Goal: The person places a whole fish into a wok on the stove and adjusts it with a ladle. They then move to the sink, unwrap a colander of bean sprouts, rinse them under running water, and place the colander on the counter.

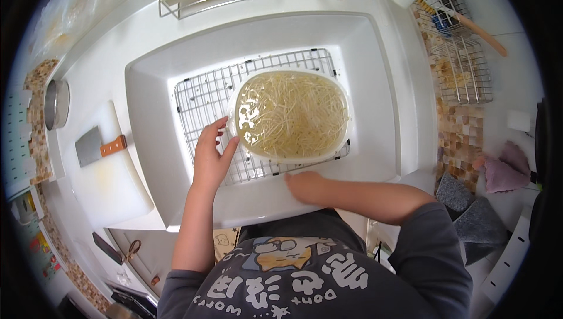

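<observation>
In the head view, an oval white basin (pixel 233 99) stands on a wire rack inside the sink. It holds water and a mass of pale bean sprouts (pixel 294 112). My left hand (pixel 214 152) is at the basin's left end, thumb and fingers spread, with the fingertips by the rim; whether they touch it is hard to tell. Over the sink's front side is my right hand (pixel 305 187), blurred, just below the basin. Its fingers are mostly hidden, and nothing shows in it.
The white sink (pixel 369 94) has raised walls around the wire rack (pixel 202 99). On the left counter, a cleaver (pixel 90 146) lies across a white cutting board (pixel 110 187), near a round metal container (pixel 57 104). Wire baskets (pixel 459 70) hang at right. Behind stands a wire shelf (pixel 220 0).
</observation>
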`<state>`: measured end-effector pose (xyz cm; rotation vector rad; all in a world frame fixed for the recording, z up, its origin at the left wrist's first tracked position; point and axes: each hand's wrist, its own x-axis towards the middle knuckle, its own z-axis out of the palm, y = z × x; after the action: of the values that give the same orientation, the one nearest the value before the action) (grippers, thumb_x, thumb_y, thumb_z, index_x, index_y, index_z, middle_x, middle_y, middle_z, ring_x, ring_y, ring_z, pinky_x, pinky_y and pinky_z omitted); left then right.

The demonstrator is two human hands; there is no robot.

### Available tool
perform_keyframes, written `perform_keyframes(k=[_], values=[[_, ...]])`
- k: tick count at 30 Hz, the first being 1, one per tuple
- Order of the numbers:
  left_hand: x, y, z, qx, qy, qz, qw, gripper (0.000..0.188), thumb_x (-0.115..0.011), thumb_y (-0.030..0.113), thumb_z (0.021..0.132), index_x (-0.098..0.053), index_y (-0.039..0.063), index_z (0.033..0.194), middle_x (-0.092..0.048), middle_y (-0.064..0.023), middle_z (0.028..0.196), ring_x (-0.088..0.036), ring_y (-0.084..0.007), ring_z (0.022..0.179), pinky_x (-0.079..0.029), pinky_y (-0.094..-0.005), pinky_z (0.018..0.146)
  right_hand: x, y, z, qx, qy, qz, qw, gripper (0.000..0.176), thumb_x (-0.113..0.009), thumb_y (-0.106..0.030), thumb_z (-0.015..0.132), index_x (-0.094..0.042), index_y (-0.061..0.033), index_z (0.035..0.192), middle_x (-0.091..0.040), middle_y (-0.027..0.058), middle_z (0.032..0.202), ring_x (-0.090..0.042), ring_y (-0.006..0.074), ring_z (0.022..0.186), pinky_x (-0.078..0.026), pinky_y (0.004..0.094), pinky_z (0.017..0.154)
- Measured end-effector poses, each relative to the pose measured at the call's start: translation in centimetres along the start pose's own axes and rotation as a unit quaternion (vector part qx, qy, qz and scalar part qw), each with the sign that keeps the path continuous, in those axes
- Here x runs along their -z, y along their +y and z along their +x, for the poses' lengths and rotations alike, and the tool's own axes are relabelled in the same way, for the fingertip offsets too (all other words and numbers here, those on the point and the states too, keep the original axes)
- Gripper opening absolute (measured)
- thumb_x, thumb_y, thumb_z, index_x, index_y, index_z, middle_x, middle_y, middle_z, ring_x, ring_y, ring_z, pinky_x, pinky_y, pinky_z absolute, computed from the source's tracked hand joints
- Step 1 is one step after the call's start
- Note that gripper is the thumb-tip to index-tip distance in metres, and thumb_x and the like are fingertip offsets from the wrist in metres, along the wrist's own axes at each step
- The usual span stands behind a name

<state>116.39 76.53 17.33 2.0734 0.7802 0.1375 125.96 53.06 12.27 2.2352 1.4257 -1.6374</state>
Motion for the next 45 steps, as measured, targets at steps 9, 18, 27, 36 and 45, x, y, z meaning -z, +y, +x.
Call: perform_keyframes(k=[9,18,27,36,45], values=[[-1.1,-0.7,-0.7,0.015,-0.013,-0.006,1.0,0.05,-0.074,0.015,0.085,-0.055,0.005,0.13,-0.06,-0.0121,0.117,-0.059,-0.0261,0.103,-0.049,-0.0365,0.087,17.6,8.3,3.1,-0.117,0.463,0.112,0.871,0.015,-0.056,-0.019,0.092,-0.064,-0.0074,0.097,-0.066,0.0167,0.092,-0.064,0.0366,0.084,-0.051,0.0479,0.077],[-1.9,-0.7,-2.6,0.077,0.024,-0.044,0.996,0.052,-0.074,0.015,0.084,-0.053,0.005,0.131,-0.058,-0.0141,0.12,-0.059,-0.0282,0.104,-0.05,-0.0365,0.084,21.5,20.8,16.8,-0.173,0.396,-0.076,0.898,0.013,-0.059,-0.012,0.084,-0.067,-0.0072,0.093,-0.066,0.0189,0.098,-0.065,0.0362,0.094,-0.053,0.0461,0.083],[1.2,-3.3,-2.2,0.114,0.162,-0.026,0.98,0.045,-0.072,0.012,0.086,-0.056,0.007,0.128,-0.061,-0.0119,0.114,-0.059,-0.022,0.096,-0.05,-0.0331,0.083,16.4,7.8,4.1,-0.01,0.442,-0.027,0.897,0.014,-0.064,-0.013,0.086,-0.065,-0.0069,0.098,-0.067,0.0179,0.096,-0.064,0.0365,0.093,-0.051,0.0458,0.075],[-8.4,-0.7,1.4,-0.16,-0.044,0.225,0.96,0.015,-0.069,0.012,0.078,-0.068,0.008,0.092,-0.062,-0.0086,0.09,-0.06,-0.0286,0.091,-0.049,-0.0387,0.083,7.5,4.3,10.1,-0.112,0.24,-0.093,0.96,0.051,-0.058,-0.024,0.091,-0.051,-0.0164,0.141,-0.051,0.0202,0.138,-0.048,0.043,0.124,-0.04,0.0491,0.105],[-4.8,2.2,6.1,0.057,0.038,0.3,0.951,0.033,-0.072,0.019,0.082,-0.057,0.008,0.108,-0.058,-0.0117,0.118,-0.067,-0.0324,0.094,-0.057,-0.0433,0.076,9.7,9.4,-2.0,-0.187,0.493,0.078,0.846,0.035,-0.065,-0.01,0.085,-0.056,0.0035,0.116,-0.064,0.0225,0.107,-0.06,0.0388,0.103,-0.05,0.0458,0.086]])
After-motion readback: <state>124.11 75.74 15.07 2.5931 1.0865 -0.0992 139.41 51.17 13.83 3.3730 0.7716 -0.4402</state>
